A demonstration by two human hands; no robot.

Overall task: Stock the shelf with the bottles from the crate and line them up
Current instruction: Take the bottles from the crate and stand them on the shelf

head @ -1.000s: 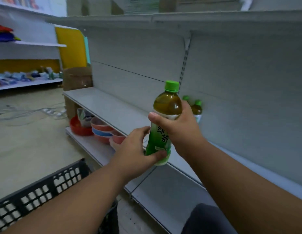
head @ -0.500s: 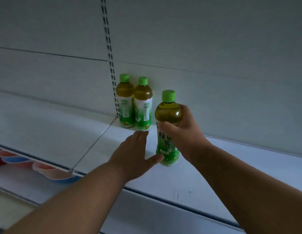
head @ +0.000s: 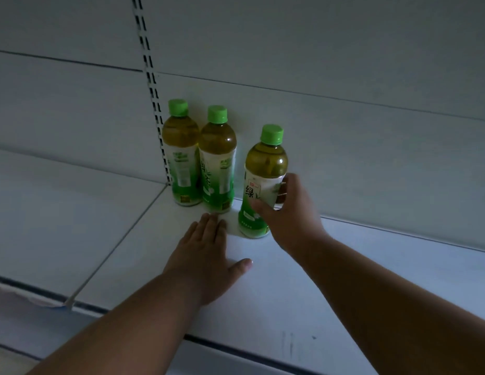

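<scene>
Two green-capped tea bottles stand side by side against the shelf's back wall, the left bottle [head: 181,155] by the slotted upright and the second bottle [head: 217,161] touching it. A third bottle [head: 264,174] stands on the white shelf [head: 344,266] a little to their right and nearer to me. My right hand [head: 287,212] grips this third bottle around its label from the right. My left hand [head: 206,255] lies flat on the shelf with fingers straight, its fingertips just short of the second bottle's base.
The slotted upright [head: 152,90] runs up the grey back panel. A seam splits the shelf board left of the bottles. Bare shelf stretches to the right along the back wall. A lower shelf edge shows at the bottom left.
The third bottle has gone from held in the air to standing on the shelf to the right of the other two. My left hand let go of its base and now lies flat on the shelf.
</scene>
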